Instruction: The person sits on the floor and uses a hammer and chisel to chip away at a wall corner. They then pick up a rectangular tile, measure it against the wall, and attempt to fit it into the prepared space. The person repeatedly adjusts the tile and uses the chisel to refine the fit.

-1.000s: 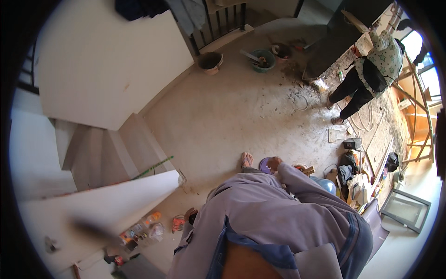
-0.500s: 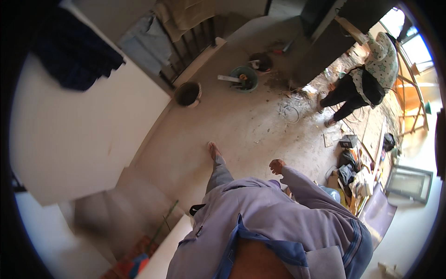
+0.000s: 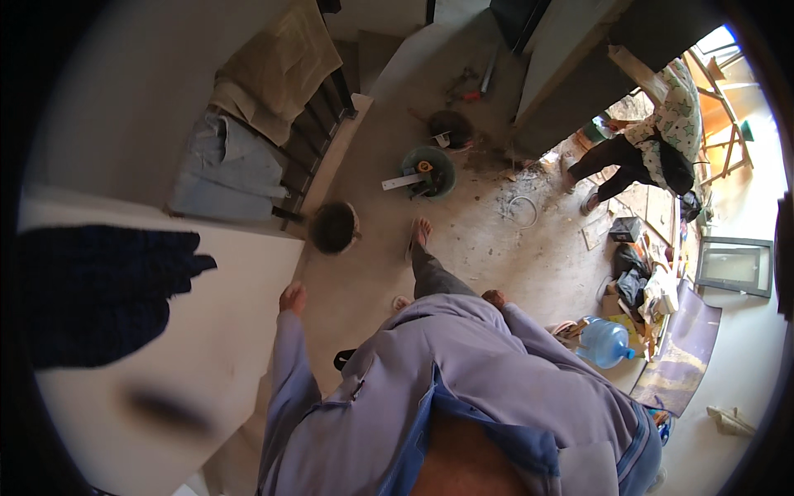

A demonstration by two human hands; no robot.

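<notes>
While 1 foot [image 3: 423, 232] is pointing to 12 o'clock, my left hand [image 3: 292, 299] is hanging loose and empty-looking, my right hand [image 3: 495, 298] is showing too little to tell its grip, and I should be stepping clear of the bucket [image 3: 356, 221] at 11 and green basin [image 3: 452, 176] at 12.

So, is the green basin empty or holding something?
Not empty: the green basin holds a yellow item, and a pale bar juts over its rim.

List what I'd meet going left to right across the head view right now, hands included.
Dark cloth → left hand → bucket → green basin → right hand → blue water jug → framed panel.
</notes>
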